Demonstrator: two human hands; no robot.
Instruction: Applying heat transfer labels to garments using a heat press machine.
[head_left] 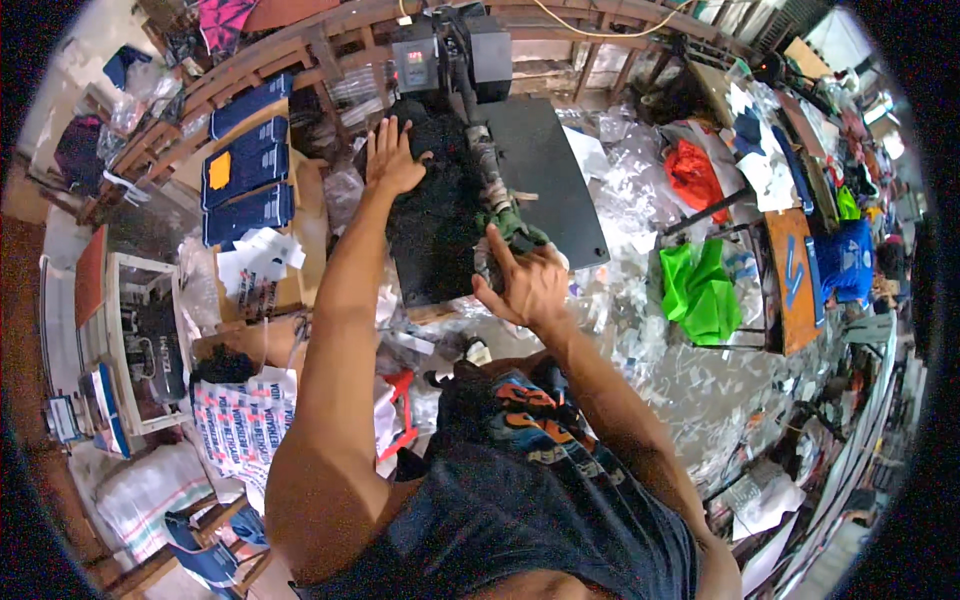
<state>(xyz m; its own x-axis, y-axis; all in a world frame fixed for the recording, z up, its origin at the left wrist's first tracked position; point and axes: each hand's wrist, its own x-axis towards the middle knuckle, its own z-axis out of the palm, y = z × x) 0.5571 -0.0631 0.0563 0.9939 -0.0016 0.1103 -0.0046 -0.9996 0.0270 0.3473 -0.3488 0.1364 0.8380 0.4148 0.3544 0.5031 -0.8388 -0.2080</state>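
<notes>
My left hand (395, 158) lies palm down with its fingers spread on a rumpled black cloth (432, 225). The cloth covers the left side of a flat dark plate (555, 170), part of what looks like a heat press. Over the plate, toward me, runs a long lever handle (482, 155) wrapped in tape and cloth, with a green wrapping (508, 222) at its near end. At that end is my right hand (528, 282), index finger and thumb stretched apart. Whether its fingertips touch the wrapping I cannot tell.
A grey control box (415, 68) with a lit red display stands behind the plate. Folded dark blue garments (245, 165) lie on cardboard at the left. Bright green fabric (700, 292) and a wooden board (792, 280) are at the right. Scraps litter the floor (720, 400).
</notes>
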